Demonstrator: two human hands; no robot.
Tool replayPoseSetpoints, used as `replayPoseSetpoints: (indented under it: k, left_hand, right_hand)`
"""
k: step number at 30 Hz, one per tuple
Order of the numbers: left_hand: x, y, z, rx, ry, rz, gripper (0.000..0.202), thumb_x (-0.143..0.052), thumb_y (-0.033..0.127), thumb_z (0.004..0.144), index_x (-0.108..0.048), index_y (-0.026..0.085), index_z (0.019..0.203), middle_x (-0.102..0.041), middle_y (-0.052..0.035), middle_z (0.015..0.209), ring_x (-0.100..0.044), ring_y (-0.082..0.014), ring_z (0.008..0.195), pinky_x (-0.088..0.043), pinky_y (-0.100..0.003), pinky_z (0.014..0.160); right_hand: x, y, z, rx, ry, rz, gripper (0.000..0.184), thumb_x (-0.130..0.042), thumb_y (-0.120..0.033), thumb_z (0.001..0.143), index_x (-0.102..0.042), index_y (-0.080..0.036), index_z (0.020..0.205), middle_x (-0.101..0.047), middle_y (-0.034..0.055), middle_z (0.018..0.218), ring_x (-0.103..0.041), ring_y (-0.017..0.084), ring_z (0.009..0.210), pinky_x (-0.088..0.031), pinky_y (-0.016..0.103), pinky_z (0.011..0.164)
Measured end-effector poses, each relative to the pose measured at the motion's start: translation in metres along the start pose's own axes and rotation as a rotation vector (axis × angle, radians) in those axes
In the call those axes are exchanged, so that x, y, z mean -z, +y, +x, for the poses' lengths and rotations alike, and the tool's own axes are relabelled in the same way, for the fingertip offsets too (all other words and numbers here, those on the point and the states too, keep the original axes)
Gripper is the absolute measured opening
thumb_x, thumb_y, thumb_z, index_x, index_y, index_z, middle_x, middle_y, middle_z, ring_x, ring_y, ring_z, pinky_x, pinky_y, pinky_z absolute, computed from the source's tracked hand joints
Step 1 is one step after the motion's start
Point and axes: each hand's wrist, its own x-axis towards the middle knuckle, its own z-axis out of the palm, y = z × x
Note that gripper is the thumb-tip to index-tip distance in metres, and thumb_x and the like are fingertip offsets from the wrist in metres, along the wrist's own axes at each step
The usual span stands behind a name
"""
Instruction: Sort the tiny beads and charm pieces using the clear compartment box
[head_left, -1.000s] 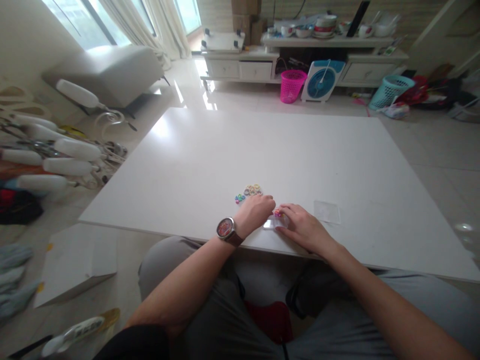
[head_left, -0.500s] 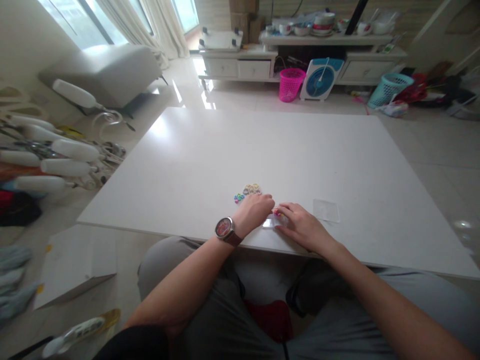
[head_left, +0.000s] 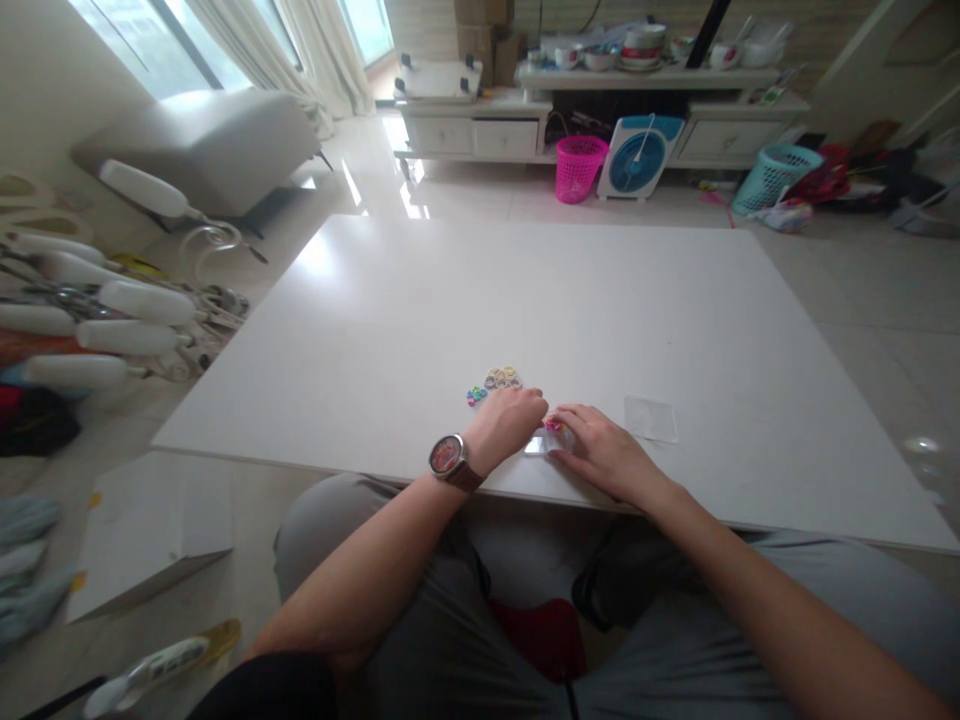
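The white table filled the middle of the frame, one broad slab, and both my forearms came up from the bottom edge to meet at its near rim, just below centre. My left hand, with one wristwatch on it, was curled over with the fingertips drawn together and pointing right. My right hand lay just beside it, fingers bent down toward the left.

Right of my right hand, near but apart from it, one flat clear plastic square lay on the tabletop. One small clear box sat between my two hands, in touch with my right fingers. Whether I clamped it or only rested on it I cannot tell.

Just above my left knuckles lay two little heaps: one of pale yellowish rings and, to its lower left, one of mixed bright rings. The rings in each were too small to count.

Smallest was one pink piece, right where my left fingertips met my right index finger, above the box. It touched or nearly touched both. Whether my left fingers pinched it I cannot tell.
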Motion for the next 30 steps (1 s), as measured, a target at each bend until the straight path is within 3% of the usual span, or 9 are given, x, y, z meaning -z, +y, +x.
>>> replayPoseSetpoints:
  k: [5,9,12,16,21,30]
  left_hand:
    - [-0.001,-0.001,0.001,-0.008,0.012,-0.039,0.023,-0.052,0.016,0.096,-0.073,0.012,0.088,-0.071,-0.0148,0.097,-0.069,-0.0255,0.082,-0.049,-0.035,0.07]
    - [0.019,-0.025,-0.002,0.008,0.046,-0.246,0.016,-0.061,0.024,0.092,-0.074,0.017,0.084,-0.073,-0.0095,0.092,-0.068,-0.0219,0.084,-0.05,-0.033,0.075]
    - [0.045,-0.055,-0.013,0.13,0.16,-0.402,0.018,-0.061,0.028,0.092,-0.074,0.018,0.086,-0.074,-0.0062,0.088,-0.067,-0.0168,0.076,-0.05,-0.028,0.072]
    - [0.065,-0.081,-0.028,0.349,0.166,-0.482,0.016,-0.061,0.027,0.09,-0.073,0.016,0.086,-0.071,-0.0033,0.072,-0.066,-0.0145,0.064,-0.048,-0.026,0.065]
    - [0.052,-0.083,-0.027,0.314,0.133,-0.35,0.01,-0.065,0.016,0.08,-0.075,0.017,0.08,-0.072,-0.0038,0.073,-0.065,-0.0157,0.07,-0.048,-0.027,0.068]
    - [0.025,-0.078,-0.011,0.205,0.007,-0.344,0.017,-0.062,0.009,0.073,-0.077,0.016,0.077,-0.072,-0.0038,0.072,-0.062,-0.0146,0.067,-0.047,-0.027,0.067]
  right_hand:
    - [-0.001,0.0,-0.001,0.004,0.006,-0.01,0.042,-0.062,-0.039,0.095,-0.056,-0.023,0.133,-0.062,0.0128,0.137,-0.057,0.032,0.124,-0.051,0.051,0.104]
    - [-0.001,0.0,-0.001,0.006,0.018,-0.016,0.038,-0.063,-0.039,0.094,-0.058,-0.025,0.129,-0.062,0.0117,0.136,-0.059,0.032,0.123,-0.052,0.05,0.102]
    - [0.0,-0.002,-0.001,0.017,0.02,-0.017,0.033,-0.063,-0.037,0.095,-0.06,-0.023,0.125,-0.063,0.0118,0.134,-0.059,0.031,0.121,-0.052,0.049,0.101]
    - [0.003,-0.004,-0.001,0.021,0.023,-0.011,0.031,-0.064,-0.036,0.095,-0.061,-0.022,0.122,-0.064,0.0116,0.131,-0.06,0.03,0.119,-0.052,0.048,0.101]
    - [0.004,-0.006,-0.001,0.018,0.022,-0.019,0.032,-0.064,-0.037,0.095,-0.061,-0.021,0.123,-0.064,0.0116,0.131,-0.059,0.03,0.118,-0.052,0.048,0.101]
    - [0.003,-0.004,-0.001,0.016,0.015,-0.031,0.033,-0.064,-0.038,0.095,-0.06,-0.022,0.124,-0.063,0.0114,0.132,-0.058,0.03,0.119,-0.051,0.047,0.101]
